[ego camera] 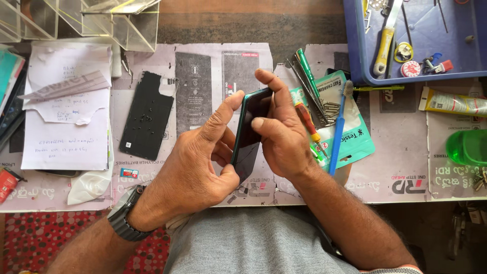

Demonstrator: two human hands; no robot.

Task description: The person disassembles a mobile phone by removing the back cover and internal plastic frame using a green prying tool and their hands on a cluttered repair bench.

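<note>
At the centre of the worktable (406, 152), just above the lap, both hands clamp one phone (248, 134) between them. The left hand (195, 167) closes on its left edge, thumb stretched up to the top corner and curled fingers tucked under the lower end; the right hand (281, 132) presses from the other side, thumb flat on the dark glass and index finger hooked over the top. The phone is a thin, flat slab with rounded corners, a teal-green rim and a glossy black face that mirrors the light. It is held off the table and turned partly on edge, its long axis running from about one o'clock at the top to seven o'clock at the bottom, with the glass toward the right hand. At nine o'clock from it a matt black back cover (147, 115) lies flat, dotted with tiny screws. At three o'clock lie a blue-handled brush (339, 129) and screwdrivers (309, 86) on a shiny teal packet (355, 139). At one o'clock sits a blue plastic tray (421, 45).
</note>
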